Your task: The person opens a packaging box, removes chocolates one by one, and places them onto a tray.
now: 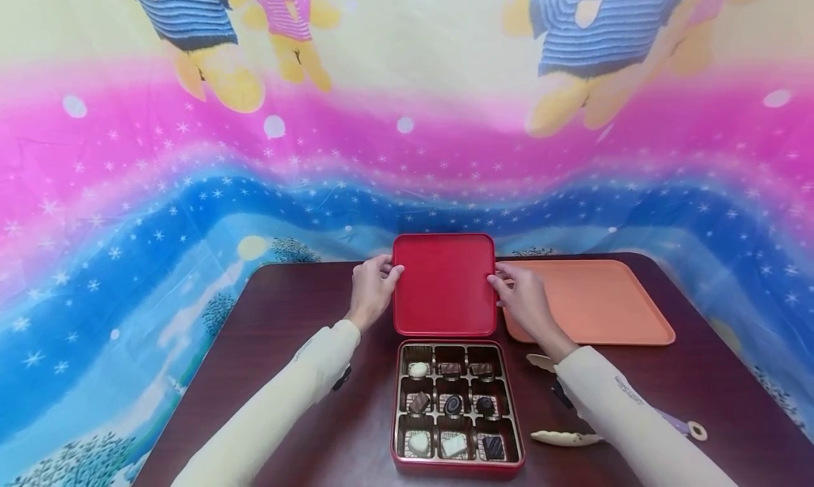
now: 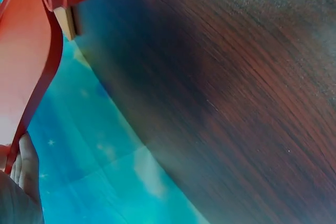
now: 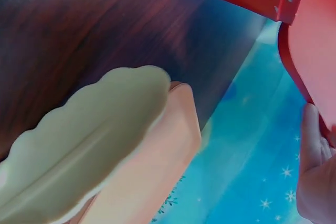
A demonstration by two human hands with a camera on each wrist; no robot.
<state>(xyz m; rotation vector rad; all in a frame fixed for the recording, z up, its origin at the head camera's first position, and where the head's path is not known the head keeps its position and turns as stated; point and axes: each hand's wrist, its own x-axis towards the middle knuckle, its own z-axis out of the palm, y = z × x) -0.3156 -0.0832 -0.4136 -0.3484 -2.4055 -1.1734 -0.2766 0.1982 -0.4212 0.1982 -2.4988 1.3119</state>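
A red tin box holds chocolates in a gold divided insert, dark, brown and white pieces in separate compartments. Its red lid stands raised behind the box, hinged along the back edge. My left hand pinches the lid's left edge between thumb and fingers. On the opposite edge, my right hand grips the lid the same way. The left wrist view shows the lid with fingertips at its rim; the right wrist view shows fingers along the other rim.
An orange tray lies at the back right of the dark wooden table. Tongs with cream scalloped ends and a purple handle lie right of the box, partly under my right forearm. A patterned cloth hangs behind.
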